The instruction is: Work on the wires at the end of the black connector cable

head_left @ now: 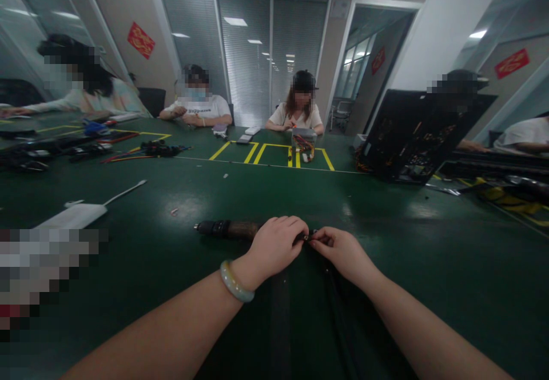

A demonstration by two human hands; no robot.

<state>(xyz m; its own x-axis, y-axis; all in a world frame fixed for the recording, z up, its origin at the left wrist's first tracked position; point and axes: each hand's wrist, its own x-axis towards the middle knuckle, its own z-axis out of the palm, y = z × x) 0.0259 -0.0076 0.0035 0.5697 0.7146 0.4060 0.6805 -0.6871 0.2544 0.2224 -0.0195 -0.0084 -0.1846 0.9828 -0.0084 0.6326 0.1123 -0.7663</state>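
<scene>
You have both hands together over the green bench (386,214), nearer its near edge than its far one. Your left hand (277,247), with a pale bracelet (235,282) at the wrist, is curled around the rear end of a dark cylindrical tool (229,229). The tool lies on the bench, running parallel to its near edge, with its metal tip pointing toward the left side. Your right hand (341,252) pinches a small dark piece (306,238) between thumb and forefinger, right beside your left fingertips; what it is, and whether it joins the tool, you cannot tell at this size. A black cable (338,317) runs from beneath your right hand toward the near edge.

To the left of your hands, well apart from them, a white device (77,215) with a short lead lies on the bench. Beyond it, toward the far edge, sits a bundle of coloured wires (150,150). A box with wires (303,142) stands near the far edge, close to yellow tape outlines (274,146), and a co-worker (300,114) sits behind it. Toward the right side, a large black case (407,134) stands tilted on the bench.
</scene>
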